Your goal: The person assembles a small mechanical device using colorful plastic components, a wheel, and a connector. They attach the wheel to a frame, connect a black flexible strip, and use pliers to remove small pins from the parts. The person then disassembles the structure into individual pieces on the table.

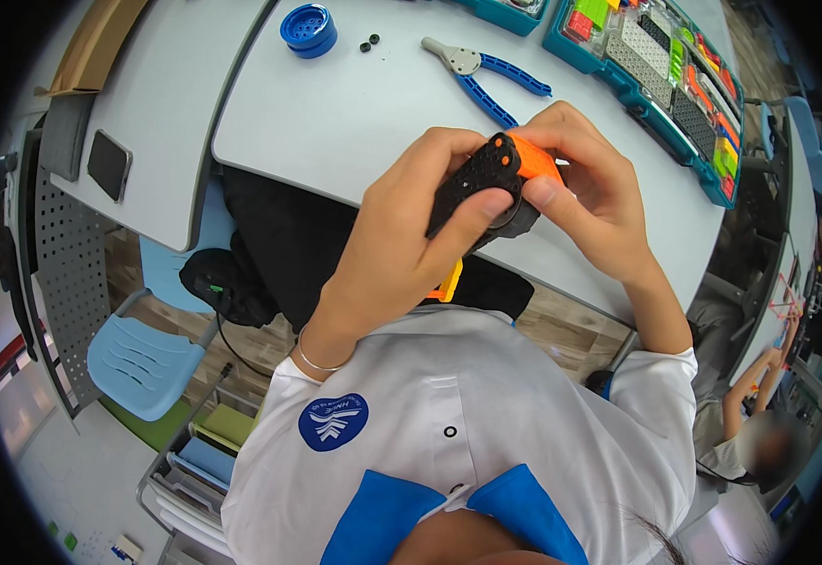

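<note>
**Black-and-orange assembly point(475, 184) partly built, grasped in both hands**

Across the white table point(336, 122), work appears to be midway: some parts are joined, others lie loose. At its far right, the large teal case point(571, 55) is filled with sorted pieces in grey, black, orange, green, red and yellow. A second teal case point(505, 14) is cut off by the upper edge, so little of its contents can be made out.

The assembly is held over the near table edge: its black side is clasped by the left hand point(406, 202), and its orange piece point(531, 158) is pinched by the right hand point(599, 188). The orange piece seems to have been fitted against the black side; whether it is fully seated cannot be told. The blue-handled tool point(465, 62) is left unheld just beyond. A blue wheel-like part point(308, 31) and two small black pieces point(369, 43) are seen unattached, so fitting may remain.
</note>
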